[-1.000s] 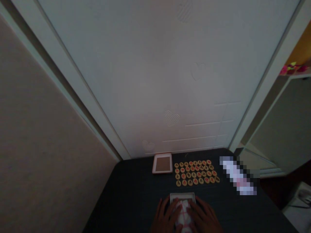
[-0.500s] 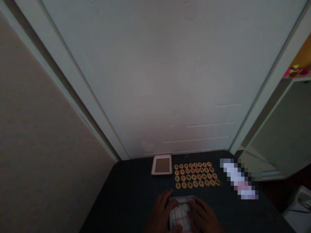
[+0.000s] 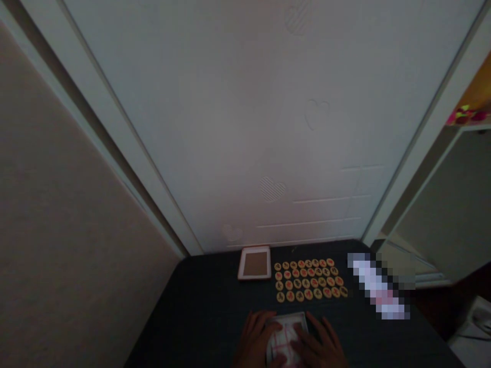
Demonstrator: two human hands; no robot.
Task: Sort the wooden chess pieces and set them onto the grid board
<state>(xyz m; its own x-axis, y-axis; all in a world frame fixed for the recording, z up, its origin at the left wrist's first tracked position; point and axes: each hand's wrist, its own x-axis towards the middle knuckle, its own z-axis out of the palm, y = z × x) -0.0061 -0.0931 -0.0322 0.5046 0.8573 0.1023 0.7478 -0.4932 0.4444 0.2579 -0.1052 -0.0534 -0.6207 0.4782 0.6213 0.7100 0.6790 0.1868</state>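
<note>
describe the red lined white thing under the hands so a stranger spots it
On the dark table below the white door, look at the near edge, under the rows of round game pieces. The left hand and right hand rest on a small white container, the only one marked with red grid lines.

The folded sheet [image 3: 284,341] at bottom centre was white with a red grid — the xiangqi pieces [image 3: 309,281] above it tan, marked red and black.
</note>
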